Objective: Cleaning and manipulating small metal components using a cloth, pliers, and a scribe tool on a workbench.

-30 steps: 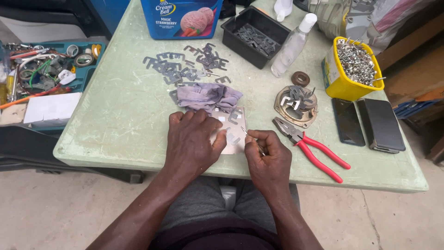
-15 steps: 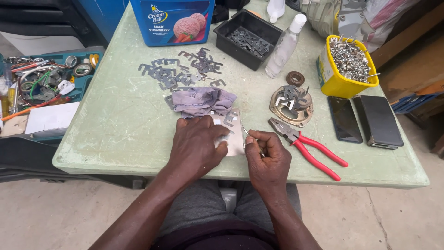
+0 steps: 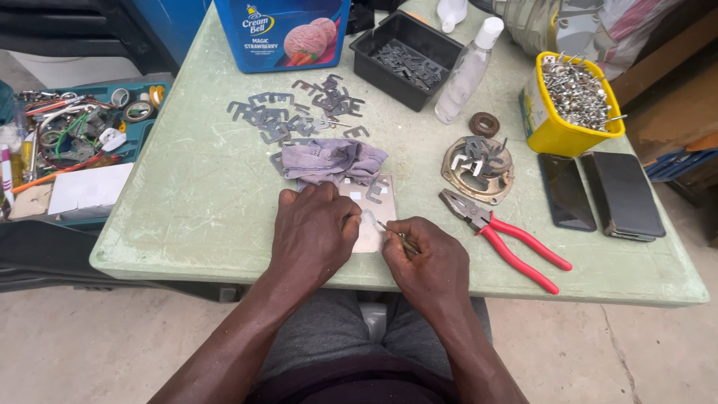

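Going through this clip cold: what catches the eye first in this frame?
Both hands meet at the near table edge: the left hand presses on a small pale plate, while the right hand pinches a thin metal tool. Red-handled pliers lie just right, and a yellow tub heaped with metal bits stands at the far right.

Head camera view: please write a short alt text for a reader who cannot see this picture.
A seated person's left hand presses on a small pale board at a green table's edge, while the right hand holds a thin tool to it. Nearby lie a grey cloth, flat metal clips, red-handled pliers and a yellow tub of metal pieces.
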